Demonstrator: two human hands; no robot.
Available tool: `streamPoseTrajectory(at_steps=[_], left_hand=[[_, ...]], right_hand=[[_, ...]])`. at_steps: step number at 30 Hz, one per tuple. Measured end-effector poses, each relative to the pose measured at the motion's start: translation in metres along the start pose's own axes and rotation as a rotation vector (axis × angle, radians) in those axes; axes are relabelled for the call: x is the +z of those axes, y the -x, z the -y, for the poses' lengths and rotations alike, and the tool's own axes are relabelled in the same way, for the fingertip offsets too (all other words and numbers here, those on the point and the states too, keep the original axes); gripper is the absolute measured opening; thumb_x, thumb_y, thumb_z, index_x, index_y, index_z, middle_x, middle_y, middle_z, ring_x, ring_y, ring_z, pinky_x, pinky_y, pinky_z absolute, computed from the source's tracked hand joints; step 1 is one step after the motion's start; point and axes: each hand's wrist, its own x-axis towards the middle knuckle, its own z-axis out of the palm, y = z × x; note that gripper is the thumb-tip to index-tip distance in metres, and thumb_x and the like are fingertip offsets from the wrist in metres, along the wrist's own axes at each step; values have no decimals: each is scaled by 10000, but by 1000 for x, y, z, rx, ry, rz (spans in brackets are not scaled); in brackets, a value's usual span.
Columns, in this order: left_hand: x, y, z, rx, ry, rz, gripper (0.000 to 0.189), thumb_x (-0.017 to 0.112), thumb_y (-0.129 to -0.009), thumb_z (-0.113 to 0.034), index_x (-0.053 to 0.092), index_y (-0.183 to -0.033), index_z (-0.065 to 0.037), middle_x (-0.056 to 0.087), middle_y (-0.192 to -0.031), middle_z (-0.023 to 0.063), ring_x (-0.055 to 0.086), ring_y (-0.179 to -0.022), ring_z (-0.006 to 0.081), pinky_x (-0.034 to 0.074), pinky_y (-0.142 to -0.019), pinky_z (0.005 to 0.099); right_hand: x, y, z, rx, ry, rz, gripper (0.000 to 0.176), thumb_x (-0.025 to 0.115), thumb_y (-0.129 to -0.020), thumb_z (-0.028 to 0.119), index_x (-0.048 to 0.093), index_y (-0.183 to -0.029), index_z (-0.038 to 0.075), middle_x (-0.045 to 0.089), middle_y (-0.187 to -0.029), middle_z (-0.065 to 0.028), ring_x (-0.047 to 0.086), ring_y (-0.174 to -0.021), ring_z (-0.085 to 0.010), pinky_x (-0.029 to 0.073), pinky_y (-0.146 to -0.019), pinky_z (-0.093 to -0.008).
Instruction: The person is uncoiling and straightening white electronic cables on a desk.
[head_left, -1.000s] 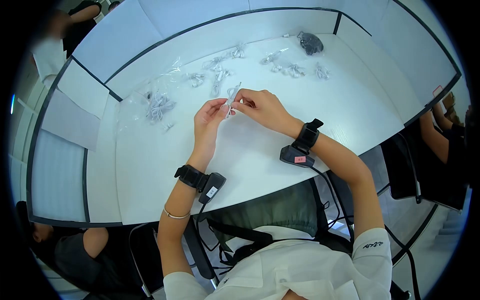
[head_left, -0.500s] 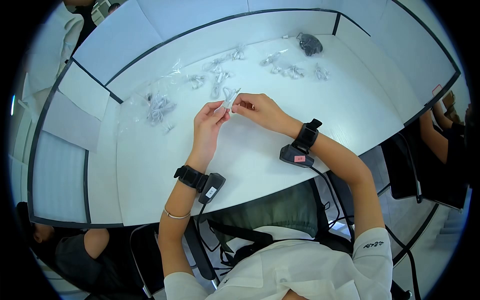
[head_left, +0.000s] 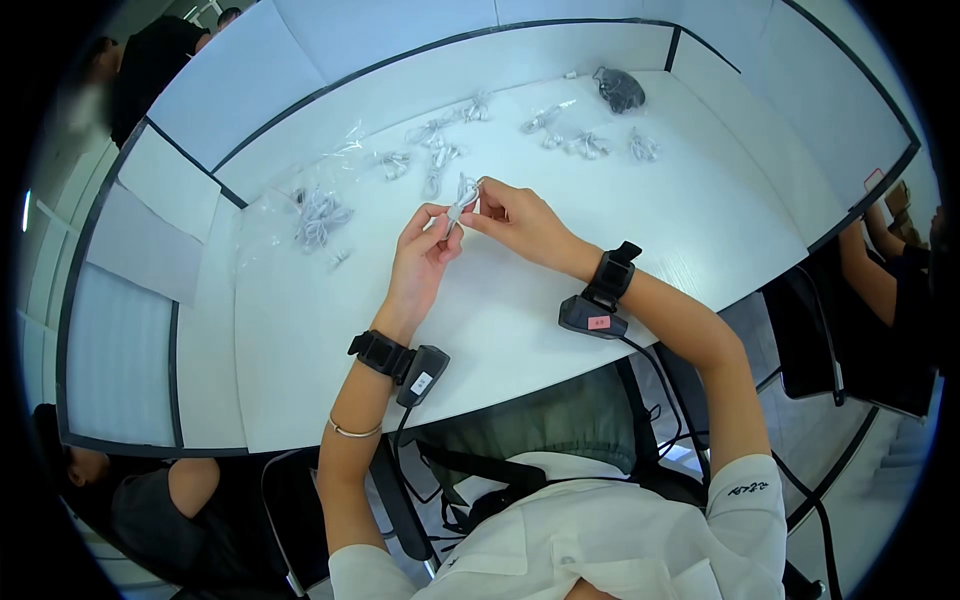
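Desk [head_left: 540, 320]: white surface. Beyond the hands, several small cable bundles [head_left: 433, 172] and, farther off to the right, a dark bagged item [head_left: 620, 90]. Left of the hands, a larger cable pile [head_left: 320, 216] beside clear plastic [head_left: 262, 225].

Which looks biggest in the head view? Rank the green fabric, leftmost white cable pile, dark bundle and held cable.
1. Green fabric
2. Leftmost white cable pile
3. Dark bundle
Unranked: held cable; fingers cover part, and it may be nearer the camera.
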Motion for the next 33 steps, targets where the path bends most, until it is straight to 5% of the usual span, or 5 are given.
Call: streamPoseTrajectory(at_steps=[14, 20, 27, 33], left_hand=[[-9, -1, 1, -100, 27, 155, 271, 422, -940, -251, 503, -1082, -34, 467, -737, 6, 402, -671, 91, 340, -649, 236], [11, 1, 0, 81, -396, -162, 296, 426, -940, -296, 498, -1116, -69, 557, -982, 42, 529, -876, 117, 382, -799, 275], [13, 4, -2, 130, -395, -106, 258, 567, -872, -118, 508, -1103, -20, 563, -1055, 54, 547, -881, 122, 414, -843, 277], [6, 1, 1, 191, -322, -95, 221, 538, -889, -96, 514, -1082, 9, 596, -975, 68, 550, -846, 127, 431, -848, 282]], right_hand=[[-2, 1, -2, -47, -116, 49, 202, 600, -856, 225, 582, -902, 30, 521, -576, -32, 450, -510, -115, 367, -499, -273], [-2, 1, 2, -25, -92, 22, 158, 596, -863, 178, 585, -888, 23, 485, -580, 4, 395, -520, -72, 328, -490, -240], [1, -1, -8, -9, -152, 5, 185, 606, -842, 215, 605, -891, 36, 535, -584, -17, 441, -514, -103, 370, -506, -262], [-1, -5, -8, -17, -183, 0, 189, 610, -838, 218, 628, -856, 32, 576, -648, -21, 449, -570, -84, 379, -536, -247]])
